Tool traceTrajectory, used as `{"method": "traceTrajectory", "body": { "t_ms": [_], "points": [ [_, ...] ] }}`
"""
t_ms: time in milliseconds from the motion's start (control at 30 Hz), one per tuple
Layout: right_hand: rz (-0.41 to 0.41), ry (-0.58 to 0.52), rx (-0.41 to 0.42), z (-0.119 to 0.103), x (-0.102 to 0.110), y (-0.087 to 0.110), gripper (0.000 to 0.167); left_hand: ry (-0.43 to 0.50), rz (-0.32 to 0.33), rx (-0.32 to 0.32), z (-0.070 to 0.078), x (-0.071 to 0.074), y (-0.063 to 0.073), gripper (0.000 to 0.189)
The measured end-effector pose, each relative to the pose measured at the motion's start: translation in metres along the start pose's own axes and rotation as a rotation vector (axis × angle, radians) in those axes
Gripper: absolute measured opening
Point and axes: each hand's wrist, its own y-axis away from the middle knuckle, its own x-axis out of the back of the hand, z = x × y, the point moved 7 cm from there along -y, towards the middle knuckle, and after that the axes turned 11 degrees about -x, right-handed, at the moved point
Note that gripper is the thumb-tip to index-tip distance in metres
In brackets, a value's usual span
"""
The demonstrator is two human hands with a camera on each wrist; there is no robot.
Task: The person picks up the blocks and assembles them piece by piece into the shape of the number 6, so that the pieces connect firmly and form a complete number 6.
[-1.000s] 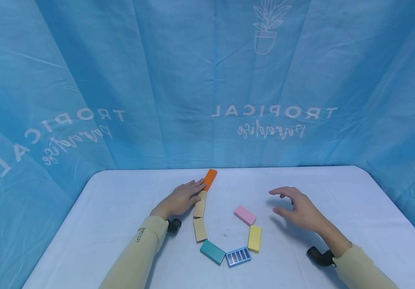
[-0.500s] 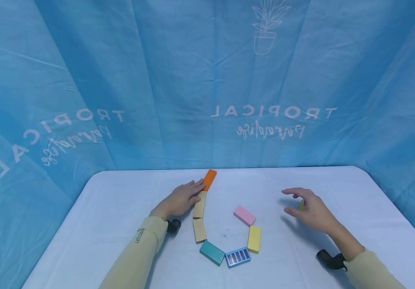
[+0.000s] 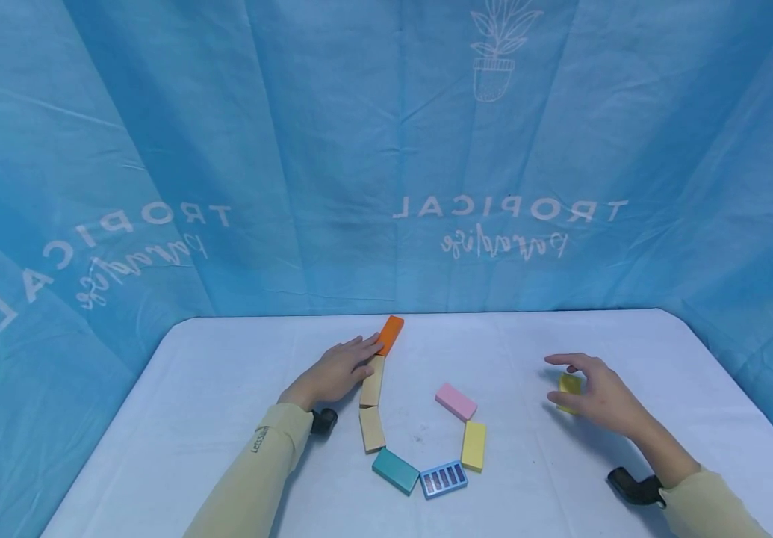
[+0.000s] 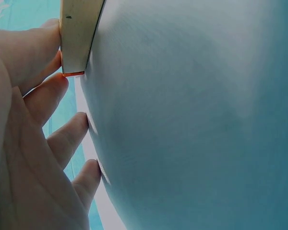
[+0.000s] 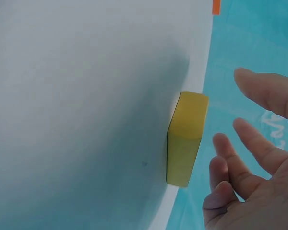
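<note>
In the head view my left hand (image 3: pixel 337 371) lies with fingers extended beside the upper plain wooden block (image 3: pixel 372 381). Its fingertips reach the lower end of the orange block (image 3: pixel 391 334). The left wrist view has the thumb along the wooden block's (image 4: pixel 80 36) side, with the other fingertips down on the tablecloth. My right hand (image 3: pixel 600 394) hovers at the right, thumb and fingers spread apart and holding nothing. Beneath it a yellow block (image 3: pixel 570 386) lies on the cloth, partly hidden by the hand. In the right wrist view this yellow block (image 5: pixel 186 143) sits just off the fingertips.
A curved row continues with a second wooden block (image 3: pixel 372 430), a teal block (image 3: pixel 396 470), a blue striped block (image 3: pixel 444 479), another yellow block (image 3: pixel 473 445) and a pink block (image 3: pixel 456 401). Behind the white-covered table (image 3: pixel 225 448) hangs a blue curtain (image 3: pixel 346 164).
My right hand has moved to the right, and the yellow block beneath it has come into sight between thumb and fingers. My left hand and the row of blocks have stayed put.
</note>
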Motion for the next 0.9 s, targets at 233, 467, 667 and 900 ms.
{"method": "traceTrajectory", "body": {
  "t_ms": [233, 467, 667, 900],
  "points": [
    [-0.007, 0.032, -0.058, 0.01, 0.0, 0.001, 0.061, -0.003, 0.005, -0.004, -0.001, 0.0, 0.0, 0.052],
    [-0.039, 0.063, -0.072, 0.016, 0.002, 0.004, 0.067, -0.009, 0.006, -0.002, -0.001, -0.001, 0.0, 0.053],
    [-0.094, 0.072, -0.073, 0.022, 0.001, 0.004, 0.073, -0.009, 0.014, -0.021, -0.001, -0.001, 0.0, 0.052],
    [-0.159, 0.093, -0.045, 0.026, 0.001, 0.002, 0.08, -0.004, 0.017, -0.038, -0.002, -0.002, -0.001, 0.051]
  ]
}}
